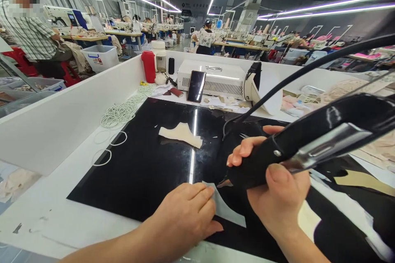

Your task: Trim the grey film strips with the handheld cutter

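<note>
My right hand (pixel 277 189) is wrapped around a bulky black corded hand tool (pixel 296 131) with a shiny metal lever along its side. A small reflective tip of the tool points down and left, close to the black board. My left hand (pixel 188 213) has its fingers curled on a thin pale grey-green fabric piece (pixel 230 209), covering its left end; the thumb sticks out to the right. Beneath both hands lies a glossy black board (pixel 129 172). Farther off on it rests a cream cut fabric piece (pixel 180 133).
A heap of pale elastic loops (pixel 119 113) lies at the left. Behind the board are a phone (pixel 196 86), a white vented machine (pixel 212 76) and a red cup (pixel 148 66). The tool's cord (pixel 296 65) arches across the right. Cut pieces (pixel 364 181) lie right; people work beyond.
</note>
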{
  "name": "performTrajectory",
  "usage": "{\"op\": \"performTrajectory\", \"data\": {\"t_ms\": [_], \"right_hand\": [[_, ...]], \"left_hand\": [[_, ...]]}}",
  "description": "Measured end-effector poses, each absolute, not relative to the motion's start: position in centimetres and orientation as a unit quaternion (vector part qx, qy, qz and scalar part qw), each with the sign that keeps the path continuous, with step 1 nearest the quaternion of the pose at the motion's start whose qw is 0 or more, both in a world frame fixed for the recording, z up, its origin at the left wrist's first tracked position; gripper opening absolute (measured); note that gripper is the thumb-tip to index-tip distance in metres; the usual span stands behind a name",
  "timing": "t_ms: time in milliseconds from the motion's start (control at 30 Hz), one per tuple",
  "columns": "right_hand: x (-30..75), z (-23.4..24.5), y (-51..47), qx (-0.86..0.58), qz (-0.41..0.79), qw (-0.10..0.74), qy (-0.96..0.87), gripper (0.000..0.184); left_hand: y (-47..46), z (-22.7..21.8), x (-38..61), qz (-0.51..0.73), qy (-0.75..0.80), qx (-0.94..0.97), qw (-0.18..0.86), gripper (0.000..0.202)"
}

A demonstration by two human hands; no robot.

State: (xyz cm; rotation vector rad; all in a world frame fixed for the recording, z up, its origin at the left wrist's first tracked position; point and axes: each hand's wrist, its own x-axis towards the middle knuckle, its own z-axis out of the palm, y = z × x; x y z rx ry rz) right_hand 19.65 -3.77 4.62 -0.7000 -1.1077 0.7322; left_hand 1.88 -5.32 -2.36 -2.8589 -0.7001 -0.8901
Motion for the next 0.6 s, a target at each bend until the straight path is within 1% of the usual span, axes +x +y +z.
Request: {"op": "performTrajectory", "data": {"t_ms": [167, 433, 600], "right_hand": [[19.28, 3.82, -3.36, -0.302, 0.334, 0.741, -0.498, 0.044], [19.12, 3.74, -3.41, -0.316, 0.33, 0.743, -0.489, 0.038], [18.89, 3.95, -3.2, -0.326, 0.333, 0.747, -0.474, 0.042]], "left_hand": [[-5.47, -2.46, 2.04, -0.295, -0.228, -0.927, 0.033, 0.041], [-5.66, -2.38, 1.98, -0.289, -0.234, -0.928, 0.025, 0.042], [-5.69, -2.25, 1.9, -0.287, -0.233, -0.929, 0.023, 0.04]]}}
